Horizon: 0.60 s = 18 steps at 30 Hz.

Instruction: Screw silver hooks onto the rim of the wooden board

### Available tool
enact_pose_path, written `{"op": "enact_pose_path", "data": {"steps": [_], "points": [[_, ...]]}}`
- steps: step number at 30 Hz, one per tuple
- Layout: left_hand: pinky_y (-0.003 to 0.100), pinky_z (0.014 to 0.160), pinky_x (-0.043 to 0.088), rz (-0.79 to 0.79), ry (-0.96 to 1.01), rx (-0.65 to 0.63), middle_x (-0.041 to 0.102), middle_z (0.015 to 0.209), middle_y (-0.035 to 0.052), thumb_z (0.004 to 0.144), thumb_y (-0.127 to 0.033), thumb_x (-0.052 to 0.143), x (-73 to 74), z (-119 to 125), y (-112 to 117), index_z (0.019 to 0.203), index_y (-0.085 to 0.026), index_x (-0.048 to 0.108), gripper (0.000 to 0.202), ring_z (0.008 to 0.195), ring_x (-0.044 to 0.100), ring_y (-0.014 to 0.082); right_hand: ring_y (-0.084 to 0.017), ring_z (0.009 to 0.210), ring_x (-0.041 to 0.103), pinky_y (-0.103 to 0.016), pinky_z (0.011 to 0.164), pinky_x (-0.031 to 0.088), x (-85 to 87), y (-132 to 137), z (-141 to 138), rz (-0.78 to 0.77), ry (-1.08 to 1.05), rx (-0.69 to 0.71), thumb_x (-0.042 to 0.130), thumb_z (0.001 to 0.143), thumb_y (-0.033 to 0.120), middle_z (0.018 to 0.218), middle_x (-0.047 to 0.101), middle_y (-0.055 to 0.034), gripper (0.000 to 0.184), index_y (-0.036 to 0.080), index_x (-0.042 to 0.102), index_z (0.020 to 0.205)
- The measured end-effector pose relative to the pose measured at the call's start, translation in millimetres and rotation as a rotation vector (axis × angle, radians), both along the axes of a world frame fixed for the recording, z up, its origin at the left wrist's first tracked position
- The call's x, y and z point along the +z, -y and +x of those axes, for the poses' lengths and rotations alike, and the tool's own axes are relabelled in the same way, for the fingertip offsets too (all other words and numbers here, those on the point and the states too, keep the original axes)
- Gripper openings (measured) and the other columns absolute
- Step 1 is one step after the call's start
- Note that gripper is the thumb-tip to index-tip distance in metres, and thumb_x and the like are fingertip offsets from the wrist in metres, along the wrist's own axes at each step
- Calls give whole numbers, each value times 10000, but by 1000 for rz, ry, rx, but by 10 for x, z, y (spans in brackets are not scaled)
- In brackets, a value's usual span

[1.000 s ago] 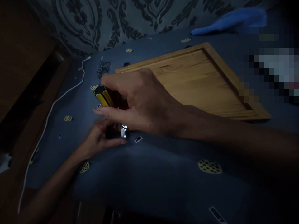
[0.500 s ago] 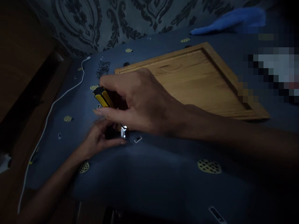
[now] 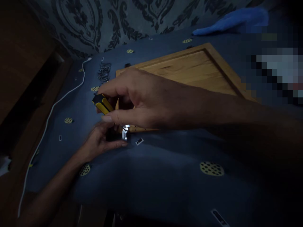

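My right hand (image 3: 139,101) is wrapped round a screwdriver with a black and yellow handle (image 3: 102,104), held upright near the front left corner of a wooden panel (image 3: 189,72). Below it my left hand (image 3: 101,140) lies on the blue bedsheet (image 3: 153,176), its fingers pinched round a small shiny metal fitting (image 3: 125,132) at the panel's corner. The screwdriver's shaft is hidden behind my right hand. The scene is dim.
A white cable (image 3: 56,104) runs along the sheet's left edge. A small heap of metal hooks (image 3: 104,70) lies behind the panel's corner. A blue cloth (image 3: 229,20) is at the back right. Patterned wallpaper (image 3: 113,19) stands behind; a dark wooden edge (image 3: 28,63) is at left.
My right hand has turned and dropped slightly, the yellow handle tilting a little to the lower left. My left hand stays on the metal fitting.
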<state>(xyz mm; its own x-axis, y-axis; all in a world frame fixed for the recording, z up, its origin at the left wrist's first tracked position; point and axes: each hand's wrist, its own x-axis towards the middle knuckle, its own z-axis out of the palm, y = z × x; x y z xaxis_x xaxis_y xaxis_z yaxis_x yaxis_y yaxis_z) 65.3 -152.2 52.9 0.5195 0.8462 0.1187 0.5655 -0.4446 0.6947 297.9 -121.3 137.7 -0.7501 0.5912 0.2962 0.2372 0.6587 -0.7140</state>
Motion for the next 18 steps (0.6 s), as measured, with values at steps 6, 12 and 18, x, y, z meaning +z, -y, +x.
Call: {"op": "enact_pose_path", "data": {"steps": [6, 12, 18], "points": [[360, 740, 614, -105, 26, 31, 739, 911, 33, 810, -572, 832, 19, 19, 21, 1008, -192, 696, 449, 834, 716, 238, -92, 675, 507, -279, 720, 412, -111, 30, -102, 203, -41, -185, 760, 953, 360, 653, 501, 79, 428, 197, 462, 693], [375, 793, 588, -63, -17, 5, 744, 889, 36, 809, -537, 845, 27, 3, 7, 972, -184, 711, 411, 851, 709, 245, -63, 654, 476, -258, 640, 366, -113, 90, -164, 245, -93, -279, 739, 969, 324, 712, 520, 81, 338, 167, 530, 755], [320, 700, 526, 14, -40, -24, 704, 869, 22, 837, -536, 818, 68, 44, -6, 858, -198, 665, 372, 793, 647, 202, -47, 627, 436, -242, 631, 364, -26, 94, -131, 328, -118, -366, 669, 1012, 373, 716, 490, 84, 409, 165, 487, 711]]}}
